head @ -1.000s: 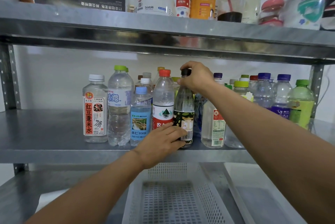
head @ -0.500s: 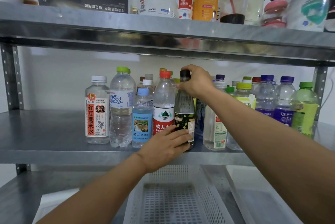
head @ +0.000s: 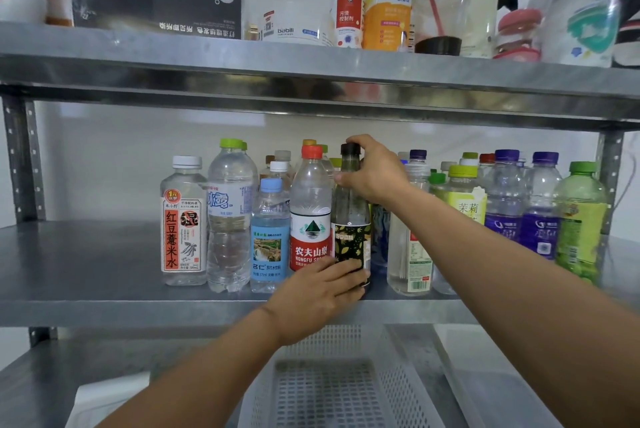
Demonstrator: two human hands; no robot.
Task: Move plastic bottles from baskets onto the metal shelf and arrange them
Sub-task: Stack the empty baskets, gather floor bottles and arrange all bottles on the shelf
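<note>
A dark bottle (head: 350, 220) with a black cap and a leaf-patterned label is seen standing on the metal shelf (head: 86, 289), close to the front edge and about midway along it. Its long axis is held vertical, with the cap pointing up and the base on the shelf. The neck just under the cap is gripped by the right hand (head: 375, 173), fingers curled over the top and thumb pressed to the neck from the left. The foot of the bottle is held by the left hand (head: 322, 292), whose fingers are curved across the lower part of the label, with the thumb laid at the bottle's left side.

The dark bottle is placed in the front row, touching or just beside a red-labelled bottle (head: 310, 216) on its left. Further towards the left edge, a small blue-labelled bottle (head: 270, 237), a clear bottle with a green cap (head: 228, 220) and a white-capped bottle (head: 183, 223) are lined up, all upright. To the right, past the right forearm, purple-capped bottles (head: 505, 206) and a green bottle (head: 581, 220) are crowded towards the right post; more caps are visible in the rows behind.

A white perforated basket (head: 329, 389) is seen on the level below, under the front edge. Assorted containers are stored on the upper shelf (head: 311, 71)
</note>
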